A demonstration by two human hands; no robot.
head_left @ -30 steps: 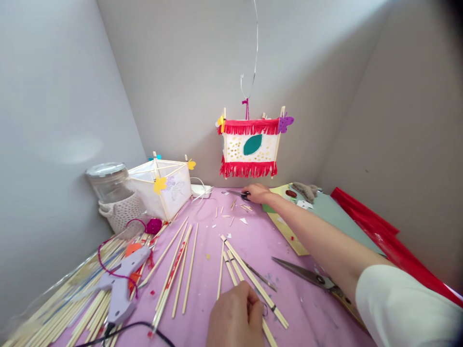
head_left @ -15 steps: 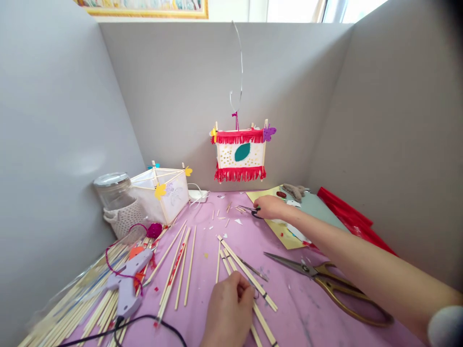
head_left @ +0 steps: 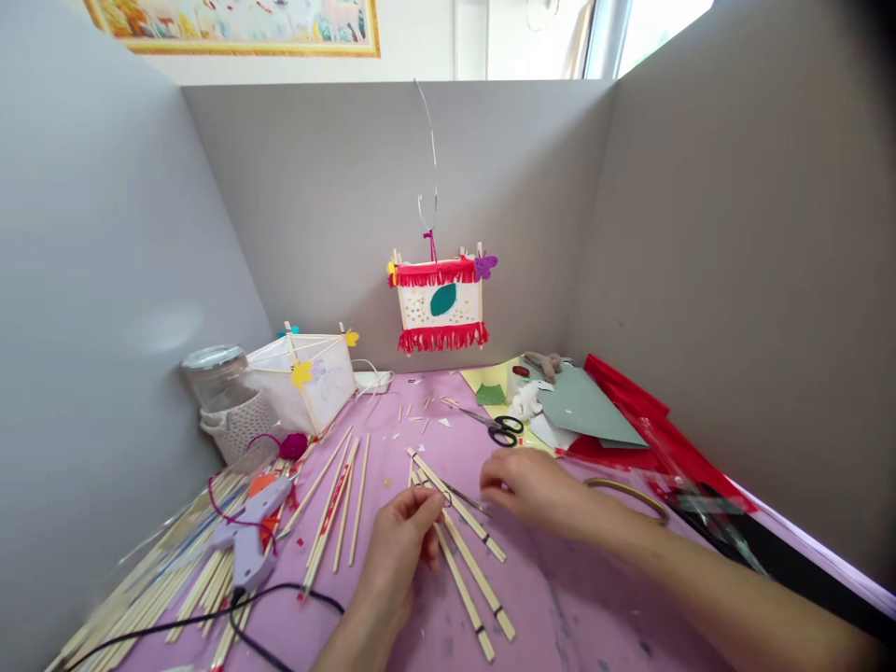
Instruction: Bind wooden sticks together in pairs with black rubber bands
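My left hand point(head_left: 404, 537) is pinched on a small dark wire ring point(head_left: 446, 498) above the marked wooden sticks point(head_left: 476, 579). To its right, my right hand point(head_left: 522, 485) hovers over the table with fingers curled together; what it holds, if anything, is hidden. Beneath it lie the large scissors, with only part of the bronze handle point(head_left: 626, 493) showing. Small black-handled scissors point(head_left: 502, 430) rest farther back. A thin metal tool point(head_left: 466, 499) lies beside the sticks. More loose sticks point(head_left: 358, 499) lie to the left.
A fringed lantern point(head_left: 442, 303) hangs from a wire hook. At the left are a white lantern point(head_left: 326, 387), a glass jar point(head_left: 217, 373), a glue gun point(head_left: 252, 532) with its cord, and bundled sticks. Red film point(head_left: 630, 411) and grey-green paper point(head_left: 588, 406) lie at the right.
My right hand has let go of the small scissors and come back toward my left hand. My left hand has risen a little and now shows a ring at its fingertips. The view has shifted.
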